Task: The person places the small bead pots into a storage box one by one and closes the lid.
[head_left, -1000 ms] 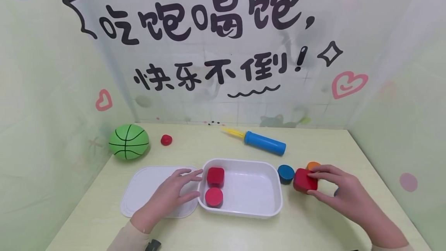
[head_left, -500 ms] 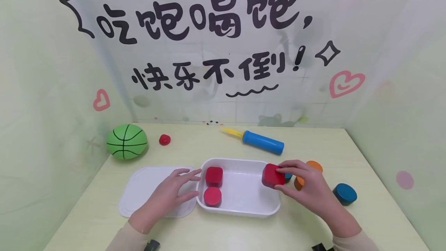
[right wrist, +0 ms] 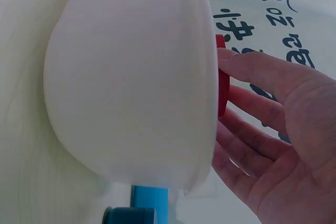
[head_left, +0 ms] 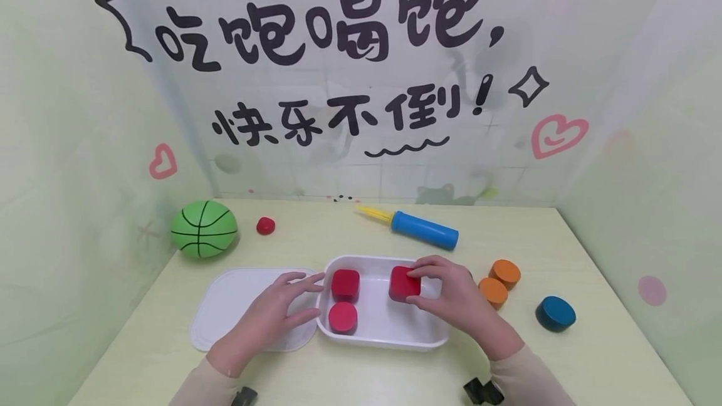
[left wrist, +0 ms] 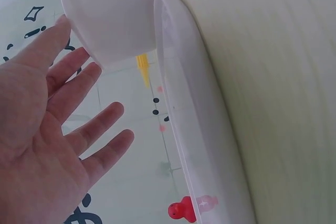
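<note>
My right hand [head_left: 454,293] pinches a red rounded-square block [head_left: 404,284] between thumb and fingers, inside or just above the right part of the white plastic box [head_left: 383,341]. In the right wrist view the box wall covers most of that block [right wrist: 224,80]. Two other pieces stand along the box's left side: a red rounded-square block [head_left: 345,285] and a red round block [head_left: 343,317]. My left hand [head_left: 267,309] has its fingers loosely extended at the box's left rim, over the white lid [head_left: 228,306]. In the left wrist view, fingertips meet the box wall.
Two orange round blocks [head_left: 493,292] and a blue round block [head_left: 556,313] lie to the right. Another dark blue block [right wrist: 130,215] shows beside the box. Behind are a blue hand pump [head_left: 425,230], a small red object [head_left: 266,225] and a green ball [head_left: 204,229].
My right hand has carried the red rounded-square block leftward from beside the orange blocks, over the right rim to the box. The left hand stays at the left rim.
</note>
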{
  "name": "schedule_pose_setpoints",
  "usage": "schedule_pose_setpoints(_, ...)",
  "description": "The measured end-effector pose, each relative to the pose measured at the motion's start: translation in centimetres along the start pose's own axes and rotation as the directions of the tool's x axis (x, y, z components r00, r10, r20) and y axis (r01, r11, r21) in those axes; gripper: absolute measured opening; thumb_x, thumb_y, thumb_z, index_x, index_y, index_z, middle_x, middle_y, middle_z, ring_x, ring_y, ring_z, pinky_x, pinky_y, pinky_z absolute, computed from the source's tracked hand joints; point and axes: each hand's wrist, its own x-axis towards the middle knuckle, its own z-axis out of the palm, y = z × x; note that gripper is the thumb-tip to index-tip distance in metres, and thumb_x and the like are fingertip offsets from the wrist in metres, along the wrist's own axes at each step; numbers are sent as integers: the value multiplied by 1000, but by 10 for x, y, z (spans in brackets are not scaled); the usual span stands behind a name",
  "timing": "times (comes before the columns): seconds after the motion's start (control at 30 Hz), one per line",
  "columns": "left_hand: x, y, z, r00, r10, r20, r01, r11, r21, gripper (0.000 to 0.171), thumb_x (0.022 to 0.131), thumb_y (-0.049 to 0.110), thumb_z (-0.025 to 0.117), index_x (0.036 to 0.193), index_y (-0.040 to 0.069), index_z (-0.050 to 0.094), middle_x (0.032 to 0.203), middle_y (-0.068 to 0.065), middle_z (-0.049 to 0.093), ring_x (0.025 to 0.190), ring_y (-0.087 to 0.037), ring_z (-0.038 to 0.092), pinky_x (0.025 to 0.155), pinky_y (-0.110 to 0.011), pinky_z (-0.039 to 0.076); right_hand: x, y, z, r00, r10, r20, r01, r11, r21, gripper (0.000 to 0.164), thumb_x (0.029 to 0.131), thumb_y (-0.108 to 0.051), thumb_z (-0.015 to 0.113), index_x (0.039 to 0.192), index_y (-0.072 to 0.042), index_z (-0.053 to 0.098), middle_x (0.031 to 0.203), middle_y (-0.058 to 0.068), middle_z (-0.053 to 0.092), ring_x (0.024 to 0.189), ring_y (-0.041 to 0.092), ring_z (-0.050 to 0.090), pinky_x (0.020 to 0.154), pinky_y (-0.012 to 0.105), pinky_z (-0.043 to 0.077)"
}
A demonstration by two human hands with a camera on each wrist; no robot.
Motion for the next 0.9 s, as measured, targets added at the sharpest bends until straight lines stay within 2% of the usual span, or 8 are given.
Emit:
schedule_pose_setpoints(0.37, 0, 1, 0, 1000, -15, 1, 15, 1000, 0, 64, 89, 39, 81, 149, 32, 57, 139, 8, 65, 141, -29, 51, 105, -59, 52, 31, -22, 27, 982, 119, 146, -118, 993, -17, 46, 73, -22, 95, 115, -18, 78, 119, -1, 70, 108, 22, 66, 83, 35, 64)
schedule_pose_setpoints(0.6, 0, 1, 1, 1000, -13, 4, 13, 1000, -3, 64, 90, 39, 80, 149, 32, 56, 138, 10, 65, 142, -29, 50, 105, -60, 52, 41, -22, 38, 969, 139, 206, -123, 988, -88, 47, 72, -21, 96, 116, -17, 78, 119, 1, 70, 110, 22, 66, 84, 36, 64)
schedule_pose_setpoints(0.9, 0, 0, 2, 1000, -13, 5, 13, 1000, -11, 61, 90, 41, 80, 146, 33, 59, 143, 7, 62, 142, -29, 50, 105, -59, 52, 45, -18, 47, 961, 144, 236, -131, 989, -71, 51, 73, -21, 95, 120, -17, 77, 119, 2, 69, 110, 21, 64, 87, 37, 63)
